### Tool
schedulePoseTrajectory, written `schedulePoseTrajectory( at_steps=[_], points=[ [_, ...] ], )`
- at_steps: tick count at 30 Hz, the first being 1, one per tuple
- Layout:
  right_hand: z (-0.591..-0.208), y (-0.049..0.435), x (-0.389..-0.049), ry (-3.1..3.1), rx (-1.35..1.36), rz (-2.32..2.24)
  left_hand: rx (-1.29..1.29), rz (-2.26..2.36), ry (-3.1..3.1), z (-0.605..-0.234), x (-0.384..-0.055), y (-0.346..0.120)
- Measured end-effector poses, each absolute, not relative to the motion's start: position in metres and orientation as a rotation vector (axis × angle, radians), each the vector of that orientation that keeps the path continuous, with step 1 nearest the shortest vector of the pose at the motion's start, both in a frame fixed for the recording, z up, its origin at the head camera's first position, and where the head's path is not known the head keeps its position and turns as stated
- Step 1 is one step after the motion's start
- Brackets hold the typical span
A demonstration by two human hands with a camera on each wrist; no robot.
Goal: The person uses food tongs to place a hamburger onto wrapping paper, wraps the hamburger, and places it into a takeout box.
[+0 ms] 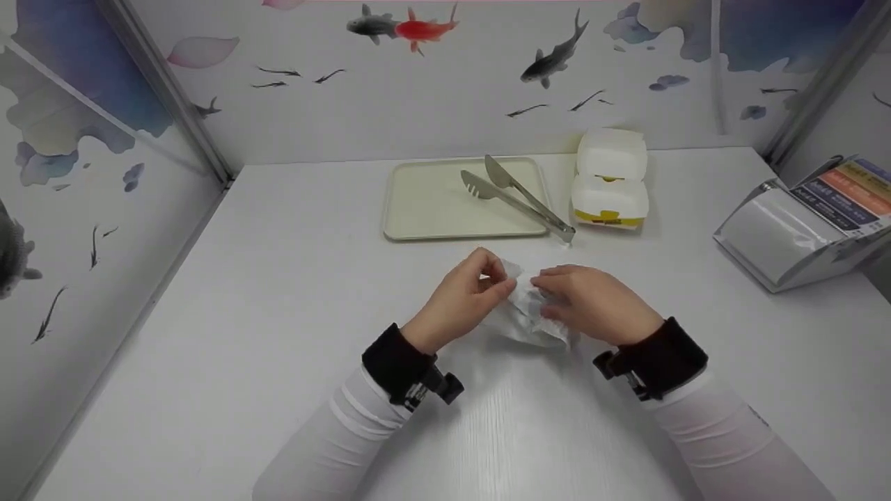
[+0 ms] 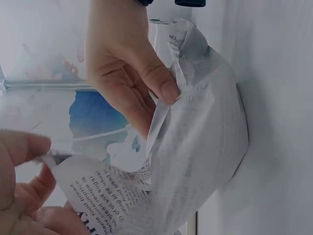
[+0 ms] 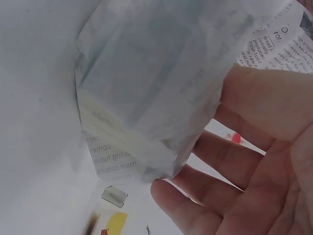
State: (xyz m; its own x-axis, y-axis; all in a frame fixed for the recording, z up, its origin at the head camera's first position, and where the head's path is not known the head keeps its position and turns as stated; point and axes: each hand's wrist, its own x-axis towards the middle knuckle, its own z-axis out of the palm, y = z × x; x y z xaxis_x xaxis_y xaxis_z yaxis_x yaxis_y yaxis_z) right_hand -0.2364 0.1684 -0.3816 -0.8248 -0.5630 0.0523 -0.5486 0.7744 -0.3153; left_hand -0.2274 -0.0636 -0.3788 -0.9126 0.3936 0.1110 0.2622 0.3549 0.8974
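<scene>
Printed paper (image 2: 200, 132), left hand (image 1: 461, 298) pinching, right hand (image 1: 597, 303) gripping

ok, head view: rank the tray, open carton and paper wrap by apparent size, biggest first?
1. Tray
2. Open carton
3. Paper wrap, by visible area; partly covered and nearer the camera, so its true rank is unsure.
</scene>
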Motion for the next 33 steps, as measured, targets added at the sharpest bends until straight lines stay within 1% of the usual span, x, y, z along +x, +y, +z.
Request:
schedulePoseTrajectory(
  at_steps=[7, 10, 13, 20, 23, 33],
  points=[
    [-0.385, 0.170, -0.238, 2.924, -0.954, -0.541, 0.929, 0.950, 2.714, -0.378, -0.223, -0.067],
    [-0.386, 0.169, -0.239, 2.933, -0.959, -0.568, 1.009, 0.781, 2.771, -0.378, -0.220, -0.066],
    [-0.387, 0.168, -0.241, 2.940, -0.947, -0.591, 1.027, 0.691, 2.832, -0.381, -0.217, -0.062],
    [-0.387, 0.168, -0.241, 2.959, -0.922, -0.644, 1.092, 0.676, 2.975, -0.387, -0.212, -0.055],
    [-0.388, 0.168, -0.241, 2.968, -0.924, -0.666, 1.105, 0.597, 3.030, -0.391, -0.211, -0.053],
    [-0.386, 0.177, -0.244, 2.910, -0.952, -0.776, 0.965, 0.260, 3.064, -0.397, -0.213, -0.045]
  ],
)
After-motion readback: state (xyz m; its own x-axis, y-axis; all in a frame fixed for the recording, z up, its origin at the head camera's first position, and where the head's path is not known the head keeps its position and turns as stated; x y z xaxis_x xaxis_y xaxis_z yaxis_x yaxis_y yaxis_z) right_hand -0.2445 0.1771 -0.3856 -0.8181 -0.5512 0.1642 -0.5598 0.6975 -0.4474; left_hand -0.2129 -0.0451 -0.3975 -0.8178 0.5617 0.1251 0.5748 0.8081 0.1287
